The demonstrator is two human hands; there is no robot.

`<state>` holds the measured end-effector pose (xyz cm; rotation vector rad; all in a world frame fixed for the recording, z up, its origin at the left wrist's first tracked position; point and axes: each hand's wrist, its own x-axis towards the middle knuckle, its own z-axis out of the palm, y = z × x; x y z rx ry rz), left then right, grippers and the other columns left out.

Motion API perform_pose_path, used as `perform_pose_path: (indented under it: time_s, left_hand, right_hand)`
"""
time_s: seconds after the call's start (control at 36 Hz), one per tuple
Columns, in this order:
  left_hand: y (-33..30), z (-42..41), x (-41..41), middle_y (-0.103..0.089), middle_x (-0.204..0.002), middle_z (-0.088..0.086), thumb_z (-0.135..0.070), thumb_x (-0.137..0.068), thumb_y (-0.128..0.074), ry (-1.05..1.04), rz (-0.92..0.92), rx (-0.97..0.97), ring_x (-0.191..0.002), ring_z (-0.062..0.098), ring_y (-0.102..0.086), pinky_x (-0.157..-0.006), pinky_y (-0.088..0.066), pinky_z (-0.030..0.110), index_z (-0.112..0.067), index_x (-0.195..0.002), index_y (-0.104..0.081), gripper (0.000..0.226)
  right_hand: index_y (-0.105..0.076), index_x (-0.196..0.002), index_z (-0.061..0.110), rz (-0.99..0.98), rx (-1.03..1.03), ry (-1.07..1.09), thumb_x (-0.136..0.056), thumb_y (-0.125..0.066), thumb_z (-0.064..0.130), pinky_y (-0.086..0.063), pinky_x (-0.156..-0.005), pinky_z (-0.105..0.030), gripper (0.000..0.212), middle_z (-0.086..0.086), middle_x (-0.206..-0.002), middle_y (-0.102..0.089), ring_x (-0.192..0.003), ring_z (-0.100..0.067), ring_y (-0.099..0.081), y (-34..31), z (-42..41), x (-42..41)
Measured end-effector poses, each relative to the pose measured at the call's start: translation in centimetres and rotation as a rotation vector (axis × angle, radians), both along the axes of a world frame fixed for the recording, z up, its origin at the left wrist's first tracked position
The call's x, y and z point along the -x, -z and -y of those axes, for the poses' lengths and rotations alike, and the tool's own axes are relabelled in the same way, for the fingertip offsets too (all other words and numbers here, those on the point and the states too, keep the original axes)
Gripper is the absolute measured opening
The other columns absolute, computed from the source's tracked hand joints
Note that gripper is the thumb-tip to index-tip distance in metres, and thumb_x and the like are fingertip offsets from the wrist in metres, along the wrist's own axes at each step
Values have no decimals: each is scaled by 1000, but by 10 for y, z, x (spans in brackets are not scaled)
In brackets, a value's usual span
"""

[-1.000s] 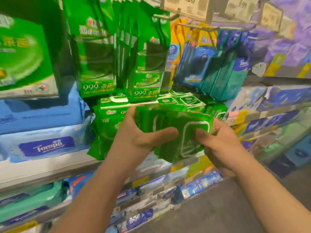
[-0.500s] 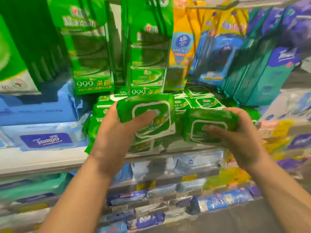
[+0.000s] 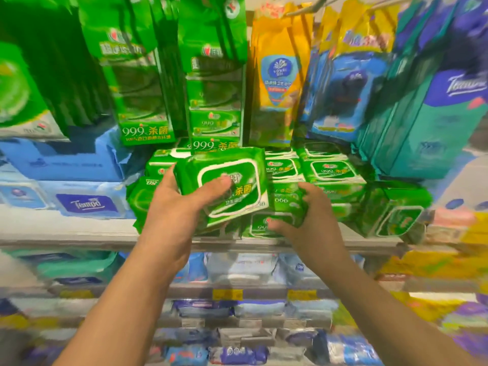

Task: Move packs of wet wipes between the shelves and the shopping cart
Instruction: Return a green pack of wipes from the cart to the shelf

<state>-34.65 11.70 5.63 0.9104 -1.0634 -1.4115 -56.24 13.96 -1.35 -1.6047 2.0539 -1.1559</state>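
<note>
L hand [image 3: 174, 212] grips green soft plastic wipes pack [image 3: 224, 186], tilted, near shelf front | R hand [image 3: 303, 220] grips 2nd green pack [image 3: 286, 204] at shelf stack [image 3: 330, 173] | cart not in view | progress: prob. mid-transfer, direction unclear

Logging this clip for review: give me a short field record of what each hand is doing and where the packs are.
setting: shop shelf of wet wipes
left hand: grips a green pack, thumb across its front, raised in front of the stack
right hand: grips a second green pack low at the shelf edge
stack on shelf: more green packs behind both hands
cart: not in view
image: blurred at the edges
</note>
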Motion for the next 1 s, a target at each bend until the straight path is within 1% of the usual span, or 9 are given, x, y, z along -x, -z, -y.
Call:
perform_pose_path:
  time_s: [0.14,0.22,0.33,0.44,0.58,0.69,0.81,0.89,1.0]
  left_hand:
    - [-4,-3,12,-80,-103,4,-20,-57,-83,24,-9,21,-94,23,-78,-91,-58,46,-18,-113,-64,60]
    - [-4,-1,15,-79,-106,5,-19,-57,-88,60,15,39,-97,24,-77,-96,-57,48,-15,-119,-63,67]
    - [-8,-1,25,-76,-120,5,-33,-46,-103,96,24,37,-106,24,-75,-105,-51,54,-11,-144,-50,114]
    - [-9,-2,41,-80,-105,1,-26,-52,-91,171,71,76,-95,18,-77,-86,-59,36,-12,-128,-61,82]
    - [-7,0,58,-79,-108,1,-21,-55,-97,284,145,158,-101,21,-76,-89,-58,36,-18,-129,-60,82]
    - [-4,4,69,-79,-101,-1,-18,-59,-95,344,219,269,-93,16,-75,-82,-59,31,-28,-113,-66,61]
    - [-2,8,76,-77,-102,-11,-40,-61,-90,363,410,393,-94,6,-72,-82,-54,26,-37,-116,-64,61]
    - [-4,9,81,-66,-110,-26,-51,-79,-81,238,748,562,-100,-11,-60,-85,-45,9,-40,-134,-55,62]
    - [2,16,82,-59,-141,-9,-55,-95,-60,109,1003,711,-130,10,-51,-108,-41,30,-29,-149,-46,62]
  right_hand:
    - [-34,-145,26,18,-105,-22,-68,-88,51,-46,-93,-28,97,5,-139,-46,-121,-13,-51,-5,-2,7]
    - [-45,-136,23,-17,-44,-8,-81,-78,48,-45,-72,-15,69,8,-116,-53,-93,-2,-61,-15,-7,16]
    - [-56,-121,24,-17,343,64,-93,-55,50,-53,-84,-37,38,7,-102,-61,-98,-11,-60,-37,-19,25]
    - [-50,-133,30,-87,471,-134,-88,-58,56,-43,-101,-23,52,6,-124,-57,-118,-3,-54,-79,-31,28]
    - [-42,-148,37,-487,204,-360,-71,-57,82,-31,-112,-18,90,17,-143,-48,-133,4,-40,-124,-33,39]
    - [-51,-139,46,-591,28,-399,-61,-60,80,-26,-92,4,86,29,-121,-53,-110,18,-40,-142,-32,49]
    - [-53,-138,44,-610,-36,-433,-61,-66,76,-26,-87,6,84,31,-108,-51,-101,20,-43,-143,-36,59]
    - [-55,-138,34,-657,-99,-326,-63,-59,80,-33,-90,-8,88,19,-118,-53,-107,6,-46,-140,-40,70]
    - [-57,-127,32,-771,-234,-177,-71,-61,76,-43,-92,-29,72,13,-109,-50,-106,-12,-52,-128,-47,81]
